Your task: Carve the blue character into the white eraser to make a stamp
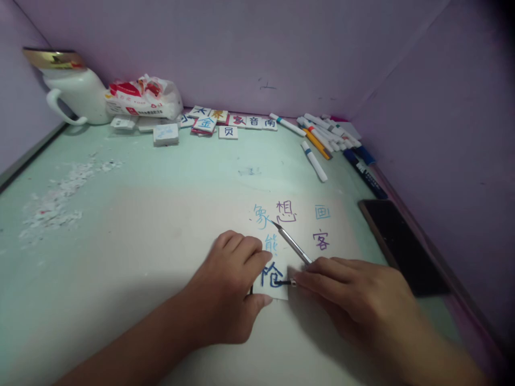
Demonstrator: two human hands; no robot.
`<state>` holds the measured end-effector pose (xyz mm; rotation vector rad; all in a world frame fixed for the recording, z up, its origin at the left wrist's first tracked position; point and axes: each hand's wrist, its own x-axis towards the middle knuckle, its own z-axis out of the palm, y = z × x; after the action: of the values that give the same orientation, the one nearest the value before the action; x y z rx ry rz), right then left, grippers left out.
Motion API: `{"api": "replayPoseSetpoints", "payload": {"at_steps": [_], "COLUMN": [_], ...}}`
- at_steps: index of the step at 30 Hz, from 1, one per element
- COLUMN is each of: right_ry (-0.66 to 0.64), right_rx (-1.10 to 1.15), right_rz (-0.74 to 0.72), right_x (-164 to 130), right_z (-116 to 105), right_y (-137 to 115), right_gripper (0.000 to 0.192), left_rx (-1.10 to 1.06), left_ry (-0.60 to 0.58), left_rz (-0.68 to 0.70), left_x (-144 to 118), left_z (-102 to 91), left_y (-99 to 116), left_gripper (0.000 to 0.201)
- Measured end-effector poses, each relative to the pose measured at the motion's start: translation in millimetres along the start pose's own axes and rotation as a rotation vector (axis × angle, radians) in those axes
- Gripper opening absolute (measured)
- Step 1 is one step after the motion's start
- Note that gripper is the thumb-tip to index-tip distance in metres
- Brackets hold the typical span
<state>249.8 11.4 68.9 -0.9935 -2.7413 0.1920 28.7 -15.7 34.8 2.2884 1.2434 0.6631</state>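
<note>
My left hand (227,287) has its index finger and thumb round a small white card (281,294) with a dark blue character on it. My right hand (358,295) is closed on a silver craft knife (295,245), its blade pointing up and left. A second thin tool with a dark tip (285,282) also sticks out of the right fingers, its tip over the blue character. What kind it is, I cannot make out. Around the hands, blue and purple characters (285,212) are drawn on a pale sheet (161,225).
White scraps (60,198) lie scattered at the left. Along the back wall stand a white mug (76,91), a tissue pack (145,96) and several character cards (228,132). Markers (322,131) are heaped at the back right. A dark phone (402,244) lies by the right wall.
</note>
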Motion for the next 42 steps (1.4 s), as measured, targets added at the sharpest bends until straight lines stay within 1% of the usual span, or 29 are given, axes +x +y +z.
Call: {"api": "replayPoseSetpoints", "payload": {"at_steps": [3,6,8,12,16,18,22,28,31,35,38,42], "right_ry": [0.004,0.075,0.126,0.143,0.149,0.159,0.211,0.267,0.264,0.259,0.27,0.258], "right_rx": [0.05,0.069,0.058,0.048,0.102,0.16,0.218,0.096,0.117,0.262,0.338,0.308], "right_rz": [0.029,0.172,0.239,0.282,0.343,0.35,0.315,0.32,0.318,0.336,0.332,0.325], "right_x": [-6,-16,-20,-22,-25,-27,-29,-32,-30,-25,-22,-16], "right_z": [9,19,23,24,27,31,36,40,37,22,8,0], "right_y": [-1,-8,-15,-24,-27,-28,-30,-37,-36,-28,-18,-5], "right_gripper": [0.033,0.027,0.026,0.028,0.025,0.023,0.022,0.026,0.023,0.018,0.016,0.015], "left_rx": [-0.018,-0.028,-0.028,-0.026,-0.033,-0.03,-0.009,0.018,0.029,0.039,0.034,0.03], "left_ry": [0.018,0.035,0.035,0.031,0.031,0.039,0.07,0.072,0.084,0.092,0.052,0.035], "left_rz": [-0.011,-0.014,-0.008,0.002,-0.008,-0.015,-0.004,0.007,0.029,0.043,0.048,0.087], "left_x": [-1,-2,-2,-1,-1,-2,-2,0,0,-2,-4,-5], "left_z": [1.1,2.3,2.6,2.3,2.1,2.4,3.4,3.9,4.3,4.0,2.7,0.9], "left_y": [0,-1,-1,-2,-1,-1,-2,-2,-2,-3,-3,-4], "left_gripper": [0.034,0.034,0.034,0.033,0.031,0.031,0.03,0.026,0.027,0.034,0.044,0.061]}}
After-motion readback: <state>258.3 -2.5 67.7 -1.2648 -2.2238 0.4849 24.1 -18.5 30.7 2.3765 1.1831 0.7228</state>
